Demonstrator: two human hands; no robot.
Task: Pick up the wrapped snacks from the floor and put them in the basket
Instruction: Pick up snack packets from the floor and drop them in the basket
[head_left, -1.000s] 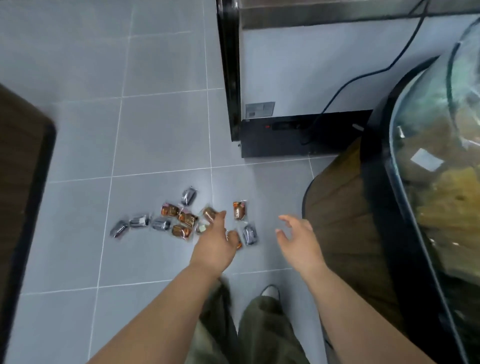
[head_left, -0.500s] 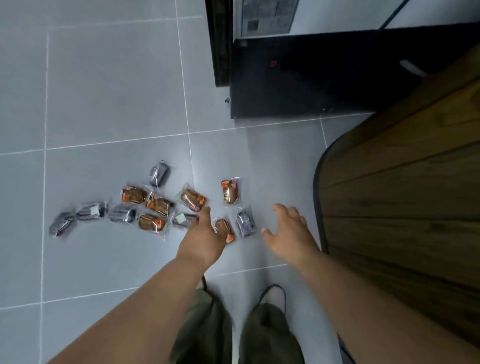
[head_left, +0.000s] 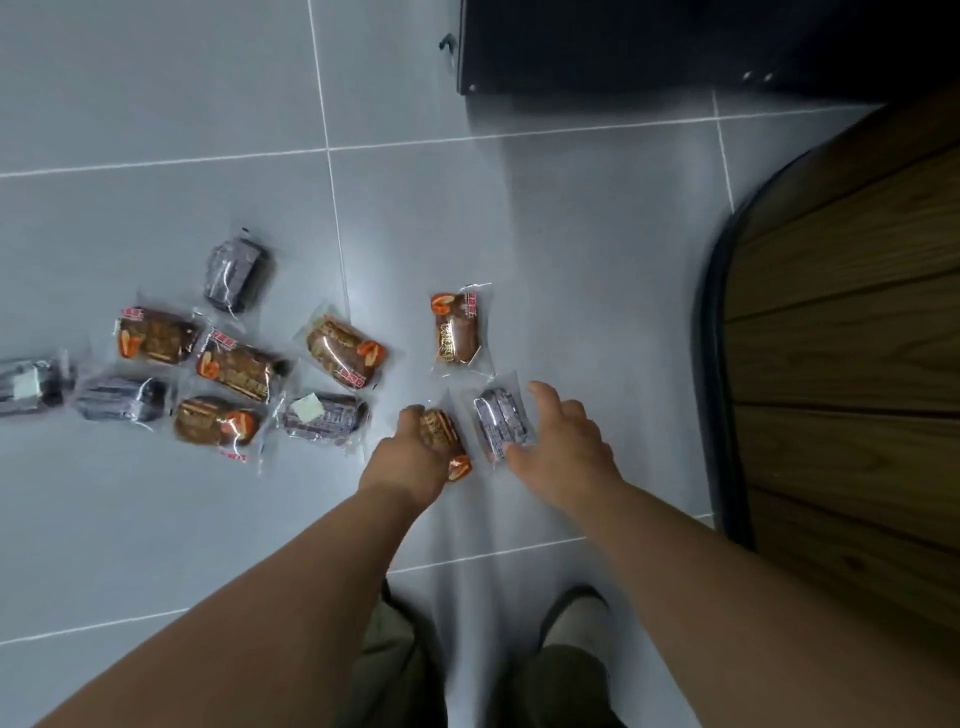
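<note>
On the floor (head_left: 571, 234), the left hand (head_left: 410, 460) curls its fingers (head_left: 411, 415) round a brown wrapped snack (head_left: 441, 428), while the right hand (head_left: 566, 447) spreads its fingers (head_left: 545, 396) over a purple wrapped snack (head_left: 500, 420) just beside them; both packs look light, crinkly and slippery, and are probably best pinched across the middle.

Likely a shop: tiled floor (head_left: 156, 104), wooden counter (head_left: 857, 364).

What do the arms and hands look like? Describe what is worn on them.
The left arm and right arm are bare to the frame's edge; no sleeves show. The left hand and right hand wear no gloves, watch, band or ring. Olive trousers show below.
</note>
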